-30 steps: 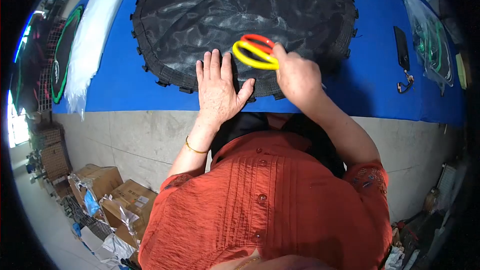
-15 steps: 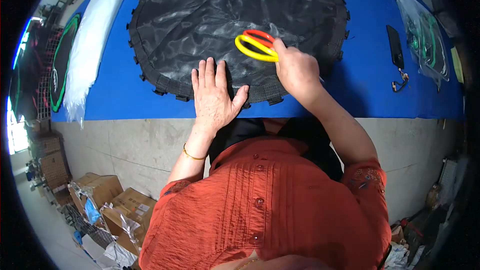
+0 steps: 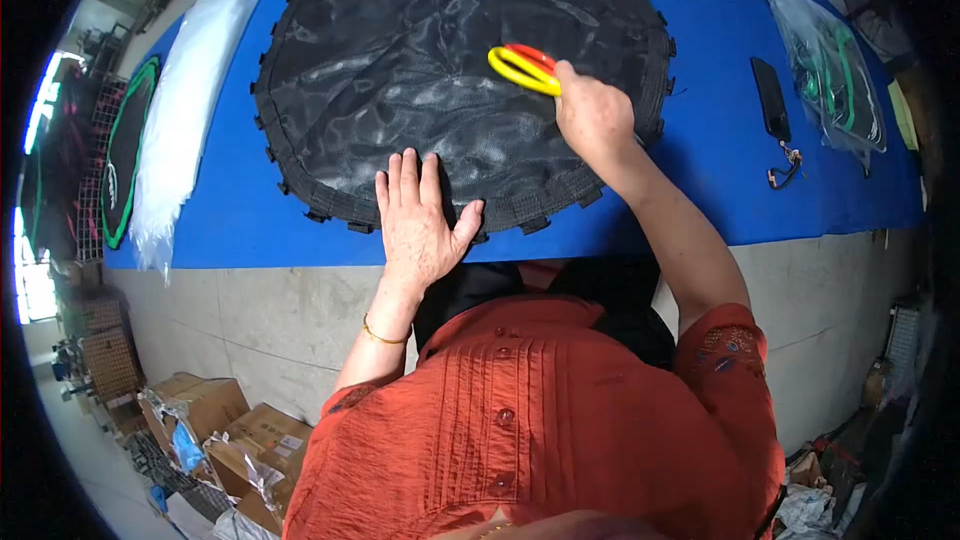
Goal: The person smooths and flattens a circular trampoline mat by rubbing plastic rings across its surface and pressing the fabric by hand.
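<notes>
A round black mesh mat [image 3: 350, 90] with small tabs round its rim and white lettering at the far side lies on the blue-covered table [image 3: 225, 210]. My left hand [image 3: 412, 230] rests flat on the mat's near edge, fingers stretched and thumb apart. Above the mat's right part, my right hand [image 3: 598, 115] is closed round a pair of scissors [image 3: 520, 70]. Their red and yellow handle loops point left out of the fist; the blades are hidden by the hand.
On the left lie a stack of clear plastic bags [image 3: 190, 120] and a green-rimmed black piece [image 3: 128, 155]. To the right are a black phone [image 3: 769, 97], a small keychain [image 3: 786, 168] and a bagged green-edged item [image 3: 835, 80]. Cardboard boxes [image 3: 265, 435] stand on the floor.
The view has shifted, so more of the mat's white lettering shows. My right hand still grips the scissors, their handle loops turned a little. My left hand stays flat on the mat's edge.
</notes>
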`<state>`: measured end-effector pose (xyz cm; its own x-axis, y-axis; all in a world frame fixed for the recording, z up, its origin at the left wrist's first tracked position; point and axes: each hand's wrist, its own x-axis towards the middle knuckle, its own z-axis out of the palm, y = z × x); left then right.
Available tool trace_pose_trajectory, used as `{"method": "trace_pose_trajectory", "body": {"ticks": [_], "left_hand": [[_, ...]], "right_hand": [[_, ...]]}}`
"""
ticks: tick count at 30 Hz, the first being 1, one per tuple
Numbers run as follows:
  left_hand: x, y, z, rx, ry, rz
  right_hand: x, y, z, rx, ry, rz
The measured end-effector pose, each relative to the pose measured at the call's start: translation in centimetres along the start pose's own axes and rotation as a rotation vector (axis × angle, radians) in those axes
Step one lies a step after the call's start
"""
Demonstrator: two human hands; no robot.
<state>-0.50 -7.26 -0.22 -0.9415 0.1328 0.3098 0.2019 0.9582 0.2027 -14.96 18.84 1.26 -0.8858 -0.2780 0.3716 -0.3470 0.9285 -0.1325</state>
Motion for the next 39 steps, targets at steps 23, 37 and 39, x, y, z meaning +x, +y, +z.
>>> {"method": "trace_pose_trajectory", "body": {"ticks": [23, 37, 39], "left_hand": [[0.0, -0.2, -0.2, -0.030, 0.008, 0.009], [-5.0, -6.5, -5.0, 0.228, 0.052, -0.387], [-5.3, -6.8, -5.5, 0.212, 0.009, -0.453]], "right_hand": [[2.8, 12.6, -2.6, -0.063, -0.128, 0.466], [5.3, 20.4, -0.1, 0.612, -0.052, 0.779], [5.6, 20.3, -0.5, 0.717, -0.068, 0.866]]}}
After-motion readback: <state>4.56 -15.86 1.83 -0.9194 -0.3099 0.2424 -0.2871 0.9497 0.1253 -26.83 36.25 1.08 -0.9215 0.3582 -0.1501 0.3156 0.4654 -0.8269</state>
